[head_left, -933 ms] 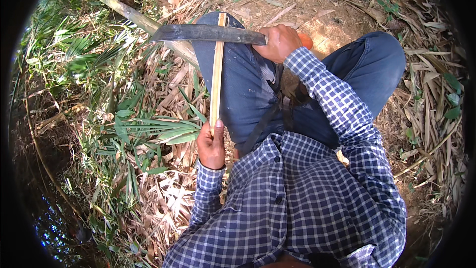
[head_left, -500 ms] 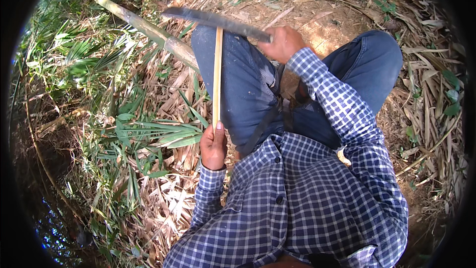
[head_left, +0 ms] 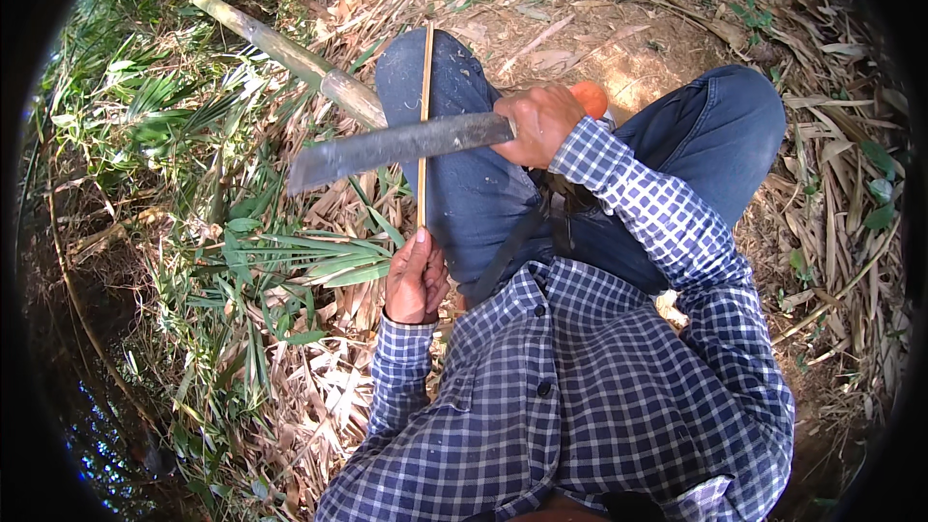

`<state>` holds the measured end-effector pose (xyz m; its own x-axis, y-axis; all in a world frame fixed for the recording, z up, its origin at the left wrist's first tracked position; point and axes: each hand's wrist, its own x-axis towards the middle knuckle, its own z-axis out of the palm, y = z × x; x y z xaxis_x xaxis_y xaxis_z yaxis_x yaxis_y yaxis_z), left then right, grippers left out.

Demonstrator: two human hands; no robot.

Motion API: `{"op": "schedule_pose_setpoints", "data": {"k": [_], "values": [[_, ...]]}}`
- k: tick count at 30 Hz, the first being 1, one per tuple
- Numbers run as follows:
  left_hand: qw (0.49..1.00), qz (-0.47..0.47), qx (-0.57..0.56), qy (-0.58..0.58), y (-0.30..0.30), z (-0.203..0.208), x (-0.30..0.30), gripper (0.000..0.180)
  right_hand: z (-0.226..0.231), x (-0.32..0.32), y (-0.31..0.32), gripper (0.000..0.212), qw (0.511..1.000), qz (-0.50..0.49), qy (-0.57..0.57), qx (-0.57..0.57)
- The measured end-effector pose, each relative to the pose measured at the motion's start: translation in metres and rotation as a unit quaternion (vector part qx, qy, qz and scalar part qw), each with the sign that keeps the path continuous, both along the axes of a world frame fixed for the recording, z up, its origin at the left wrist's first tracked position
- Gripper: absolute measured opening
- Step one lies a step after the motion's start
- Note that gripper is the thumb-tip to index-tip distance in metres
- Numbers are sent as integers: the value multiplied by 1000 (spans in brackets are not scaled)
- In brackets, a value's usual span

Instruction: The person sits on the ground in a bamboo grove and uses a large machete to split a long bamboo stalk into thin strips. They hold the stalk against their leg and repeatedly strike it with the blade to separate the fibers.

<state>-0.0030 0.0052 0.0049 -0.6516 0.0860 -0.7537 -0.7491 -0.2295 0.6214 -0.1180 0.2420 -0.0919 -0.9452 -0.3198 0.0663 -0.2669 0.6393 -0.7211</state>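
My right hand (head_left: 543, 125) is closed around the orange handle of a machete (head_left: 406, 144). Its broad dark blade points left and crosses over a thin pale bamboo strip (head_left: 426, 77). The strip lies lengthwise along my left thigh, its far end at the knee. With thumb and fingers, my left hand (head_left: 416, 277) pinches the strip's near end. Where the blade passes over it, a short stretch of the strip is hidden. I cannot tell whether the blade's edge touches the strip.
A long bamboo pole (head_left: 280, 46) slants from the far left to my left knee. Green bamboo leaves (head_left: 319, 256) lie left of my left hand. Dry leaves (head_left: 831, 169) cover the ground to the right, with bare soil (head_left: 619, 34) beyond my knees.
The machete has come nearer to me along the strip, from close to the knee to mid-thigh. My left hand has shifted slightly, and the strip looks narrower from above.
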Motion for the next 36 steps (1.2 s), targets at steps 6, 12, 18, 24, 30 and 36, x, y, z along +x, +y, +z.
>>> {"op": "schedule_pose_setpoints", "data": {"k": [6,12,18,24,30,36], "values": [[999,-9,-31,2,-3,4,9,35,-16,-20,12,24,996,-68,-39,38],[1000,-8,-12,5,-9,-2,13,36,-18,-14,9,27,1000,-8,-6,20],[1000,2,19,-7,-10,-4,15,36,-31,-48,28,36,978,-163,-122,49],[993,51,102,-37,-9,-16,11,37,-18,-18,15,31,989,-59,-137,22],[944,120,292,-92,-12,-20,10,39,-3,16,-8,26,995,96,16,-18],[953,121,263,-85,-12,-17,9,39,-9,-9,4,27,998,-59,10,26]]}}
